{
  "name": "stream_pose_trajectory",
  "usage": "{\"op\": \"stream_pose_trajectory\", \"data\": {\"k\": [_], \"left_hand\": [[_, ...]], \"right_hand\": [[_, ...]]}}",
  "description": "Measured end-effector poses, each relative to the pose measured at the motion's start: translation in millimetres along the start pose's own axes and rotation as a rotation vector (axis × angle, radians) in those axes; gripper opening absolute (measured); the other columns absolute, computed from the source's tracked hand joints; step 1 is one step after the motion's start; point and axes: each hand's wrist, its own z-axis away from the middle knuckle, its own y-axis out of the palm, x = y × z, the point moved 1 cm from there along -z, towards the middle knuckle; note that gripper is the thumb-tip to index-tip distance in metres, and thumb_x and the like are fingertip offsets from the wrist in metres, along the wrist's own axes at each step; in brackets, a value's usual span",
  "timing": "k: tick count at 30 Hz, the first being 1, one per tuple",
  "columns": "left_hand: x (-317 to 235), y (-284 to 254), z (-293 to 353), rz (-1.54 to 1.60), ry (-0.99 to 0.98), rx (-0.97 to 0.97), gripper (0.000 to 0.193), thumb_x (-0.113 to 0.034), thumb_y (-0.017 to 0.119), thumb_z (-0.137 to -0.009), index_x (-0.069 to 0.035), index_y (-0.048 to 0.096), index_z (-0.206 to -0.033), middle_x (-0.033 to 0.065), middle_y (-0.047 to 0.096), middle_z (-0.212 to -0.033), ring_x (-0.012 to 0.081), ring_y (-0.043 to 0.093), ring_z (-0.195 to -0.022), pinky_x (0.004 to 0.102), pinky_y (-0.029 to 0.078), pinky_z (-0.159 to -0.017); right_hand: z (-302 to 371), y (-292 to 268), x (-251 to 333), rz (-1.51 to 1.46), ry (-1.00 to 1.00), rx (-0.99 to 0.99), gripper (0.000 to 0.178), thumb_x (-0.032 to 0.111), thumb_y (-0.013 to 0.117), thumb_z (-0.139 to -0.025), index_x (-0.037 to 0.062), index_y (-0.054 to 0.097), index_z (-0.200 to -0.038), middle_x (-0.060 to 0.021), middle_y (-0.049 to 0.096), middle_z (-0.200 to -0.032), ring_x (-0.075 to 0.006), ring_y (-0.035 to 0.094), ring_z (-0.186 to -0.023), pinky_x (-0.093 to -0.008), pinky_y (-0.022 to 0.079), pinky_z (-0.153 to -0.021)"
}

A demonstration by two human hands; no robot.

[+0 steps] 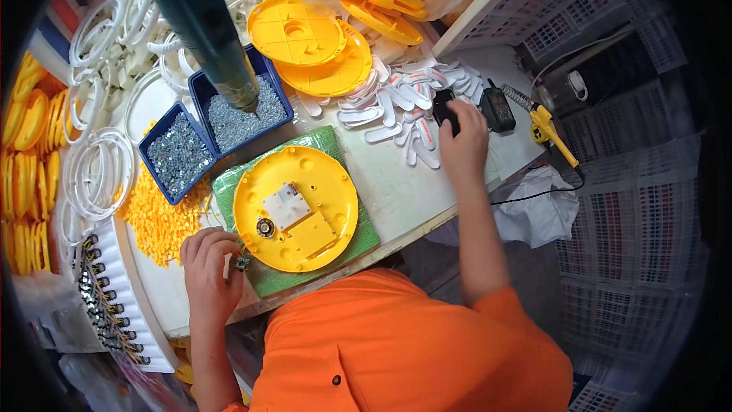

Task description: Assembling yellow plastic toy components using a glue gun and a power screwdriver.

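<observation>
A round yellow plastic disc [296,207] lies on a green mat [347,154], with a white square part and a yellow box on its upper face. My left hand [210,271] rests at the disc's lower left edge, fingers curled around a small dark component. My right hand [463,139] reaches to the far right and closes over a small black object [443,107] beside a heap of white plastic pieces [400,103].
Two blue trays of grey screws [213,126] sit behind the mat, a dark green hanging tool [210,27] above them. Yellow discs [313,42], white rings [95,172], small yellow bits [156,217], a yellow soldering iron [550,133] and white crates [633,206] surround the table.
</observation>
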Motion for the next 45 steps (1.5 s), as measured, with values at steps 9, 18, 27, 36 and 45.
{"op": "stream_pose_trajectory", "data": {"k": [9,18,27,36,45], "left_hand": [[-1,-1,1,0.001,-0.031,-0.010,0.045,0.005,0.063,-0.066,-0.007,0.062,-0.109,0.0094,0.066,-0.110,0.0330,0.060,-0.113,0.0469,0.041,-0.100],[3,2,5,0.018,-0.066,-0.013,0.046,0.006,0.060,-0.064,-0.006,0.061,-0.108,0.0115,0.065,-0.112,0.0356,0.058,-0.116,0.0476,0.041,-0.103],[4,3,7,0.023,-0.076,0.008,0.043,0.002,0.062,-0.065,-0.008,0.063,-0.107,0.0082,0.066,-0.114,0.0336,0.058,-0.117,0.0476,0.040,-0.103],[4,3,10,0.017,-0.080,-0.012,0.043,0.002,0.064,-0.065,-0.008,0.065,-0.107,0.0070,0.066,-0.114,0.0329,0.058,-0.117,0.0477,0.040,-0.102],[1,0,8,0.028,-0.080,0.021,0.043,0.007,0.062,-0.065,-0.006,0.063,-0.106,0.0110,0.066,-0.113,0.0372,0.057,-0.118,0.0496,0.043,-0.104]], "right_hand": [[-43,24,-1,0.280,0.023,0.201,0.067,0.025,0.081,-0.077,0.0082,0.057,-0.138,-0.0149,0.058,-0.136,-0.0356,0.049,-0.133,-0.0481,0.040,-0.112],[-58,4,-16,0.169,0.203,0.372,0.048,0.026,0.078,-0.082,0.0039,0.067,-0.124,-0.0164,0.068,-0.122,-0.0364,0.060,-0.119,-0.0436,0.046,-0.106],[-23,27,-18,0.373,0.067,0.216,0.044,0.030,0.071,-0.085,0.0017,0.072,-0.119,-0.0139,0.071,-0.124,-0.0323,0.065,-0.117,-0.0488,0.044,-0.106],[-22,26,-15,0.382,0.102,0.291,0.050,0.028,0.065,-0.083,0.0012,0.071,-0.124,-0.0141,0.068,-0.132,-0.0281,0.065,-0.121,-0.0521,0.031,-0.118],[-15,29,-16,0.402,0.154,0.262,0.052,0.028,0.062,-0.084,0.0027,0.069,-0.129,-0.0129,0.065,-0.138,-0.0273,0.062,-0.127,-0.0539,0.023,-0.123]]}}
